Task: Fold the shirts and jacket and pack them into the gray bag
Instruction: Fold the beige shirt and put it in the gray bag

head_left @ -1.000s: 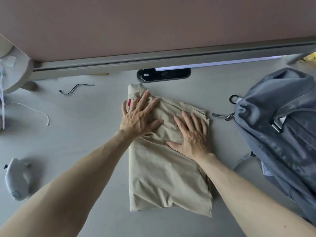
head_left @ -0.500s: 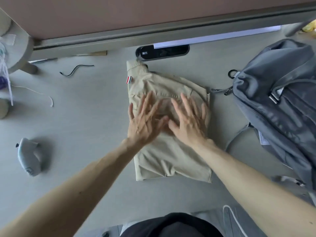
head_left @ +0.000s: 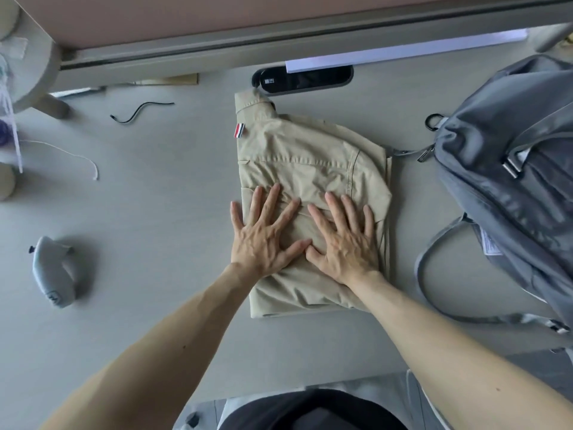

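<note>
Two hands flat on the folded beige garment [head_left: 310,156] at frame centre; shirt or jacket, I can't tell. Left hand [head_left: 263,240] and right hand [head_left: 344,243] are both spread, fingers straight, palms pressing, gripping nothing.

Gray bag [head_left: 511,193] sits at the right edge of frame, its zipper pull [head_left: 423,153] just beside the garment's upper right corner.

Risks as I judge them:
- Fabric looks slick, so the fold may spring open once pressure lifts.
- Collar [head_left: 251,102] sticks out at the top and could snag on the bag mouth.
- Bag strap [head_left: 434,259] loops at lower right and could catch the bundle in transfer.

Can't see whether the bag is open.
</note>
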Demonstrator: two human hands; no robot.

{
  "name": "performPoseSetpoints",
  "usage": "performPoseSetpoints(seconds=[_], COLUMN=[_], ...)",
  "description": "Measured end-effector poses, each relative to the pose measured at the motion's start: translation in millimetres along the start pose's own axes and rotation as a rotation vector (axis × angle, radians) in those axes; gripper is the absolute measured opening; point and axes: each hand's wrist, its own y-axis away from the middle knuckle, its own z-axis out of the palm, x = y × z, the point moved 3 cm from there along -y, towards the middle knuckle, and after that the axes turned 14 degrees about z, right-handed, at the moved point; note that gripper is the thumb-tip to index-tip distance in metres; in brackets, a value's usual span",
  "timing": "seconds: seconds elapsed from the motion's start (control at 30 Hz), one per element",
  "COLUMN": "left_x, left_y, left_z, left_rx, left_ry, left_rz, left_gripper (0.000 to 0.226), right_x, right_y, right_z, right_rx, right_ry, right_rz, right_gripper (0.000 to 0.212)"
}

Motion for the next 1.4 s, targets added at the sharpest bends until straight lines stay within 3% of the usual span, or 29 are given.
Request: performPoseSetpoints(seconds=[0.07,0.13,0.23,0.3,0.37,0.53,0.63,0.73,0.87,0.97,1.03,1.17,1.23,1.3,1.4], left_x=[-3,-10,-35,-53,-64,-57,-51,-54,-45,-46,-50,-35,-21,-7,0], left_y=[3,4,-10,-31,-46,-45,-25,6,50,74,85,95,95,90,85], left_z=[-5,-16,-50,-68,-78,-88,-89,-84,-81,-75,-71,-77,-86,-92,-84], left_rx=[0.062,0.271,0.602,0.482,0.248,0.03,-0.009,0.106,0.505,0.614,0.628,0.534,0.501,0.461,0.341], left_ry=[0.143,0.409,0.653,0.832,0.954,1.342,1.48,1.542,1.387,1.437,1.383,1.006,0.786,0.606,0.497], left_rz=[0.017,-0.029,-0.354,-0.622,-0.721,-0.616,-0.555,-0.558,-0.728,-0.788,-0.729,-0.428,-0.214,0.108,0.418], left_gripper=[0.084,0.079,0.079,0.091,0.092,0.064,0.055,0.041,0.017,0.012,0.009,0.006,0.018,0.031,0.029], right_x=[1,6,16,21,16,0,1,-8,-45,-71,-71,-54,-49,-48,-30], right_y=[0,-2,0,8,21,35,32,24,20,28,34,34,32,36,40], right_z=[-1,-3,-17,-32,-42,-35,-35,-36,-44,-39,-30,-22,-16,-28,-51], right_rx=[-0.032,-0.052,-0.068,-0.012,0.048,-0.258,-0.264,-0.313,-0.471,-0.533,-0.495,-0.464,-0.526,-0.524,-0.551], right_ry=[-0.009,-0.03,-0.045,-0.086,-0.092,-0.098,-0.054,-0.048,-0.081,-0.072,-0.055,-0.031,-0.024,-0.04,-0.083], right_rz=[-0.019,-0.06,-0.023,0.122,0.143,-0.007,-0.025,-0.03,0.071,0.045,0.012,-0.062,-0.055,-0.072,-0.158], right_gripper=[0.086,0.085,0.08,0.072,0.065,0.064,0.064,0.061,0.065,0.067,0.067,0.071,0.07,0.069,0.039])
